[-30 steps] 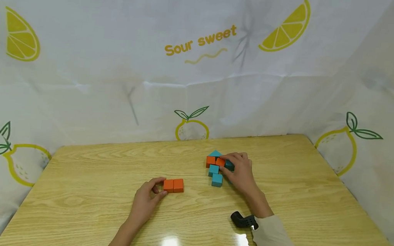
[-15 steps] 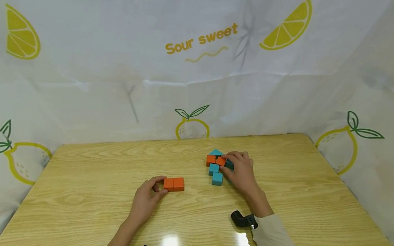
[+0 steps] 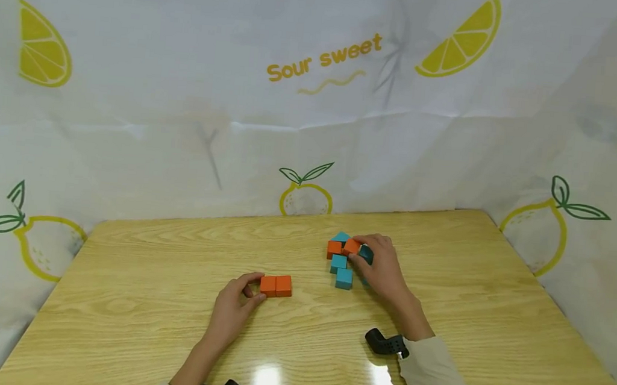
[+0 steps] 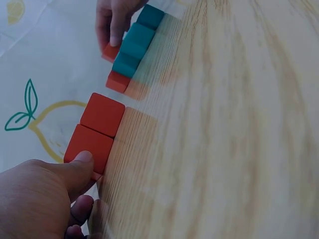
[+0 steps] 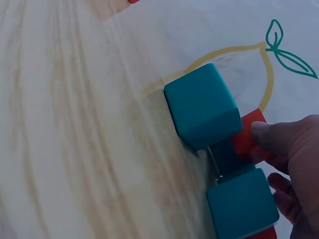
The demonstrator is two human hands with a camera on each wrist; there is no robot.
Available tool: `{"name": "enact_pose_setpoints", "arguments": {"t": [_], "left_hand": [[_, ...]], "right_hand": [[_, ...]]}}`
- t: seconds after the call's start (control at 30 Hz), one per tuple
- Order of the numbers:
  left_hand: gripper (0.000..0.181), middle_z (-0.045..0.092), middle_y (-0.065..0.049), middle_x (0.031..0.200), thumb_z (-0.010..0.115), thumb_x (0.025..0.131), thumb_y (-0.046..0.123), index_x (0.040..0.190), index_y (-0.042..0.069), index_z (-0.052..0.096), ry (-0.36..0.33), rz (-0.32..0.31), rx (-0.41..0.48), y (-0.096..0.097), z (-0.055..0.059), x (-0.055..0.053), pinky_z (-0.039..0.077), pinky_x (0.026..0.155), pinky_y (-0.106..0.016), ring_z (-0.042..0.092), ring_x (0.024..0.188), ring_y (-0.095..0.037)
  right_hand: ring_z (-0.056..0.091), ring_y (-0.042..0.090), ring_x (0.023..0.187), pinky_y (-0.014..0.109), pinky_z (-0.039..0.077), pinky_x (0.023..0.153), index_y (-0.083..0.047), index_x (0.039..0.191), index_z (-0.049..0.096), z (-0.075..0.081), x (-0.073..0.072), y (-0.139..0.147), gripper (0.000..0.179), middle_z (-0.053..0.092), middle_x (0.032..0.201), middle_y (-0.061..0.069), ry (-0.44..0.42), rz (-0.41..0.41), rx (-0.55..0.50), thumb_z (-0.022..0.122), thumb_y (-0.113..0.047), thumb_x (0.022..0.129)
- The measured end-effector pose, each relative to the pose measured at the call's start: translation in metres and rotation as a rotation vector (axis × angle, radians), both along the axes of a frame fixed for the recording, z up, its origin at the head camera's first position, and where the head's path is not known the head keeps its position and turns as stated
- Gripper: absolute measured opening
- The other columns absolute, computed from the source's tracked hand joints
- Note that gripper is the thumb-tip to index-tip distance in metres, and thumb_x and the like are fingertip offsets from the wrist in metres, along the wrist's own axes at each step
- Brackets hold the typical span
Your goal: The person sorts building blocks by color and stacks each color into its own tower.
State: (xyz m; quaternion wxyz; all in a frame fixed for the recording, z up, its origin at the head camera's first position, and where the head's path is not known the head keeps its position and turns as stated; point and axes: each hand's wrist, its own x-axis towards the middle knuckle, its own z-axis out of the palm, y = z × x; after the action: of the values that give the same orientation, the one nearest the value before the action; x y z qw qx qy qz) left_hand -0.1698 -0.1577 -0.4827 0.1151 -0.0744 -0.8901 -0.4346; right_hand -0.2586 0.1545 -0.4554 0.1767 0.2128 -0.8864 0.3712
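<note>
In the head view my left hand (image 3: 231, 310) pinches the left one of two orange blocks (image 3: 268, 286); the other orange block (image 3: 283, 285) lies flush against it. In the left wrist view my thumb presses on the near block's side. My right hand (image 3: 386, 268) pinches a tilted orange block (image 3: 352, 247) between thumb and fingers, within a cluster. Around it are another orange block (image 3: 333, 249), two teal cubes (image 3: 338, 264), a teal triangular block (image 3: 341, 237) and a dark teal block (image 3: 366, 254) partly hidden by the right hand.
The blocks rest on a wooden table (image 3: 169, 302). A white lemon-print sheet (image 3: 186, 86) hangs behind it and at its sides. Black wrist mounts (image 3: 384, 342) stick out from both wrists, low over the table.
The orange block in my right hand has tilted and shifted slightly up and right, away from the orange block beside it. The left hand keeps its hold. The head view has shifted slightly.
</note>
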Motion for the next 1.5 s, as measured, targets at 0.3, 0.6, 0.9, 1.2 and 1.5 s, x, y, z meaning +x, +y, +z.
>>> {"name": "enact_pose_setpoints", "arguments": {"t": [0.3, 0.6, 0.9, 1.2, 1.5], "left_hand": [[0.042, 0.049, 0.004, 0.077, 0.075, 0.083, 0.014, 0.124, 0.014, 0.063, -0.024, 0.001, 0.007, 0.000, -0.001, 0.003, 0.032, 0.056, -0.027, 0.040, 0.066, -0.014], [0.042, 0.049, 0.003, 0.078, 0.074, 0.084, 0.013, 0.124, 0.013, 0.062, -0.048, 0.007, 0.016, -0.002, -0.001, 0.005, 0.030, 0.053, -0.026, 0.038, 0.063, -0.015], [0.043, 0.049, 0.003, 0.078, 0.075, 0.084, 0.014, 0.124, 0.013, 0.062, -0.034, 0.004, 0.022, -0.003, -0.001, 0.004, 0.030, 0.052, -0.026, 0.037, 0.061, -0.014], [0.045, 0.063, 0.002, 0.104, 0.076, 0.083, 0.013, 0.125, 0.009, 0.061, 0.019, -0.011, 0.065, -0.002, -0.001, 0.000, 0.035, 0.058, -0.026, 0.046, 0.074, -0.014], [0.047, 0.065, 0.001, 0.111, 0.076, 0.082, 0.008, 0.126, 0.007, 0.059, 0.053, -0.030, 0.103, 0.000, 0.002, -0.001, 0.036, 0.057, -0.025, 0.048, 0.074, -0.013]], "right_hand": [[0.056, 0.028, 0.100, 0.046, 0.049, 0.080, 0.000, 0.121, 0.061, 0.011, 0.007, -0.010, 0.039, 0.056, 0.113, 0.014, 0.026, 0.057, -0.123, 0.072, -0.009, 0.085], [0.060, 0.026, 0.096, 0.039, 0.052, 0.079, 0.000, 0.122, 0.060, 0.012, 0.018, -0.036, 0.039, 0.056, 0.113, 0.012, 0.017, 0.163, -0.143, 0.071, -0.008, 0.086], [0.058, 0.029, 0.092, 0.036, 0.052, 0.078, -0.002, 0.122, 0.061, 0.017, 0.027, -0.057, 0.035, 0.056, 0.108, 0.010, -0.036, 0.232, -0.147, 0.068, -0.011, 0.089], [0.060, 0.024, 0.095, 0.034, 0.053, 0.078, -0.002, 0.121, 0.063, 0.020, 0.030, -0.072, 0.036, 0.058, 0.111, 0.009, 0.008, 0.265, -0.092, 0.070, -0.014, 0.088], [0.060, 0.025, 0.094, 0.037, 0.052, 0.080, -0.003, 0.122, 0.062, 0.020, 0.033, -0.087, 0.038, 0.057, 0.112, 0.007, 0.020, 0.323, -0.088, 0.070, -0.016, 0.088]]}}
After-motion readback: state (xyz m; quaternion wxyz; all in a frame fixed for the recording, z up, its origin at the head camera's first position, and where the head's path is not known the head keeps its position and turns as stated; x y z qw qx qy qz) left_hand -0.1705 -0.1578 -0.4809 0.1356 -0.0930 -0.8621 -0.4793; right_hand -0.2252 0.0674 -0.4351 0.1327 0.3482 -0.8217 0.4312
